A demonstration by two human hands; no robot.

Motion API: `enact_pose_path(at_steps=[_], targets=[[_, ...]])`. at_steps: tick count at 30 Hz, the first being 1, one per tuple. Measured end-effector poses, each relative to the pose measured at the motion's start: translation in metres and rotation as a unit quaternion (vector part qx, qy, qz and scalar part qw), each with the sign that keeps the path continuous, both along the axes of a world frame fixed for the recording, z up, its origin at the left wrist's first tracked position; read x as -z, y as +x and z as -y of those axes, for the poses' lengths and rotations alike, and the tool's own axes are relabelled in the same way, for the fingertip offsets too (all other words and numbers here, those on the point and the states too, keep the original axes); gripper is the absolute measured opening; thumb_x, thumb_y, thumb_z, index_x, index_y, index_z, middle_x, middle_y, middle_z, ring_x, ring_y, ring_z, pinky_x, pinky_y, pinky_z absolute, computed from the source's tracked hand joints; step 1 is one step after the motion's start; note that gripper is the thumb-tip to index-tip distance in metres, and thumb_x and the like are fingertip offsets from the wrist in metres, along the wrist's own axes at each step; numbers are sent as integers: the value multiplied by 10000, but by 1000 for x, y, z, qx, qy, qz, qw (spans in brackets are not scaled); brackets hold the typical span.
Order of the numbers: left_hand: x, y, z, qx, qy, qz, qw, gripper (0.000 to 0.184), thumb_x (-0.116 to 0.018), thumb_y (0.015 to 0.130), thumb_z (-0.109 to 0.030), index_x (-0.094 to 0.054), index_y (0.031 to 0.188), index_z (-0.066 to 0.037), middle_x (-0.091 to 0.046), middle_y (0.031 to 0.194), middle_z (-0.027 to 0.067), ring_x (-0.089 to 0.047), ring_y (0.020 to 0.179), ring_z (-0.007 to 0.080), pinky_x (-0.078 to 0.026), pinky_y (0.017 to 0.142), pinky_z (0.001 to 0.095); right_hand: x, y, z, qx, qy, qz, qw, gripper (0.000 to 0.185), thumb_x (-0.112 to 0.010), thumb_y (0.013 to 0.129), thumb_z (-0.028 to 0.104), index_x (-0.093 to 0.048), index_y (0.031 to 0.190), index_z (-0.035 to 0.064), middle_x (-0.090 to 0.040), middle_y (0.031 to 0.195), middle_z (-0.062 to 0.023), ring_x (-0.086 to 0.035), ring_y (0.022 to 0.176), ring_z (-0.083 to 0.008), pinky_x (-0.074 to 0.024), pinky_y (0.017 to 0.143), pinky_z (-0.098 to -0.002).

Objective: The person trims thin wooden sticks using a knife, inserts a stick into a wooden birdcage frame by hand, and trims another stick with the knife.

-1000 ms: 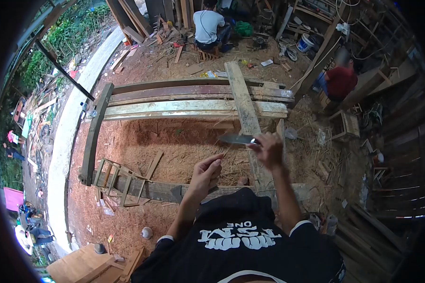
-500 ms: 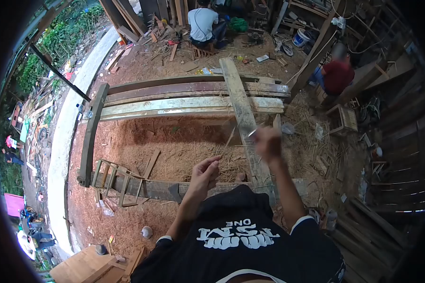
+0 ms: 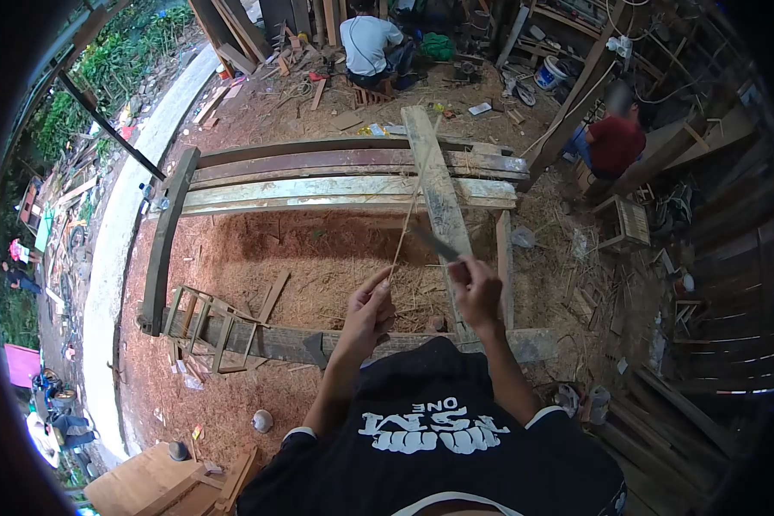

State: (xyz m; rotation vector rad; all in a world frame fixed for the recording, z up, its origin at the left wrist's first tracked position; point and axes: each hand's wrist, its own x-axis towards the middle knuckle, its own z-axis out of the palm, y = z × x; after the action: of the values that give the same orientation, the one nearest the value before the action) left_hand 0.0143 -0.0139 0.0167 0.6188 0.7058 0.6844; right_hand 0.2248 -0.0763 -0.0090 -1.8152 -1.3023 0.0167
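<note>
My left hand pinches the lower end of a thin pale strip, perhaps bamboo, which slants up and away over the plank. In my right hand is a knife, its dark blade pointing up and left. The blade's tip is close to the strip; whether they touch I cannot tell. Beneath the right hand runs a long worn plank, laid across the wooden frame. The knife's handle is mostly covered by my fingers.
Several long boards span the frame's far side. A small wooden rack leans at the near left beam. Sawdust and shavings cover the ground. One person in a white shirt sits ahead; another in a red shirt sits at right.
My right hand has come down and slightly left, and the knife blade now shows clearly beside the strip. My left hand has shifted slightly left, still pinching the strip.
</note>
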Motion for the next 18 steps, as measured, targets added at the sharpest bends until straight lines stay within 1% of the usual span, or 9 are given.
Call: enact_pose_path(at_steps=[2,5,8,9,10,12,14,15,18], targets=[[7,1,1,25,-1,9,1000,358,-522,1029,-179,-501,1371,-72,-303,658,-89,-261,503,13,-194,400,190,-2,-20,-4,-72,32,38,996,384,-583,955,445,-629,861,76,-586,642,-116,-598,566,-313,-427,509,-408],[11,-2,0,55,-1,15,998,393,-523,1028,-183,-482,1402,-67,-309,667,-92,-266,506,9,-193,403,185,-6,-45,-5,-158,-5,18,987,327,-620,950,394,-652,894,73,-603,664,-97,-621,601,-300,-451,531,-409],[8,-8,-1,63,-11,-10,998,419,-529,1027,-196,-468,1421,-68,-317,680,-96,-270,504,0,-194,403,179,-8,-24,-17,-170,48,38,984,348,-631,938,398,-656,832,67,-594,626,-91,-614,572,-307,-453,541,-418],[-3,-10,2,71,-14,-28,997,429,-531,1026,-201,-462,1428,-70,-320,685,-98,-271,503,-3,-195,403,176,-13,4,-23,-114,-54,46,991,362,-651,919,411,-665,797,70,-583,592,-93,-610,548,-298,-451,527,-407],[-9,-13,6,80,-19,-48,995,439,-534,1025,-205,-456,1436,-72,-323,690,-99,-272,502,-6,-195,403,173,-10,12,-27,-131,-16,93,987,369,-671,897,440,-674,812,82,-584,590,-97,-617,555,-283,-449,508,-395],[-3,-12,8,69,-27,-34,997,440,-531,1025,-210,-460,1435,-66,-328,697,-104,-271,498,-7,-195,400,171,0,-10,-28,-63,25,53,996,407,-671,879,490,-678,813,88,-585,579,-91,-619,554,-275,-456,525,-387],[0,-17,7,76,-6,-28,997,436,-521,1026,-215,-463,1429,-59,-315,686,-111,-265,492,-8,-196,391,171,-12,-19,-19,-157,20,95,983,417,-668,875,503,-676,816,90,-607,609,-94,-626,571,-282,-467,550,-395],[2,-21,12,83,-14,-32,996,438,-523,1025,-217,-463,1429,-58,-315,685,-111,-266,491,-9,-196,390,171,-15,-18,-17,-209,47,136,967,401,-672,876,491,-674,818,95,-621,635,-96,-639,595,-278,-470,555,-387],[2,-18,10,95,-18,-41,994,439,-526,1024,-216,-464,1427,-55,-316,680,-113,-272,488,-12,-198,387,169,-8,15,-25,-169,-34,141,975,378,-669,876,472,-675,825,97,-606,627,-81,-623,565,-272,-470,535,-382]])
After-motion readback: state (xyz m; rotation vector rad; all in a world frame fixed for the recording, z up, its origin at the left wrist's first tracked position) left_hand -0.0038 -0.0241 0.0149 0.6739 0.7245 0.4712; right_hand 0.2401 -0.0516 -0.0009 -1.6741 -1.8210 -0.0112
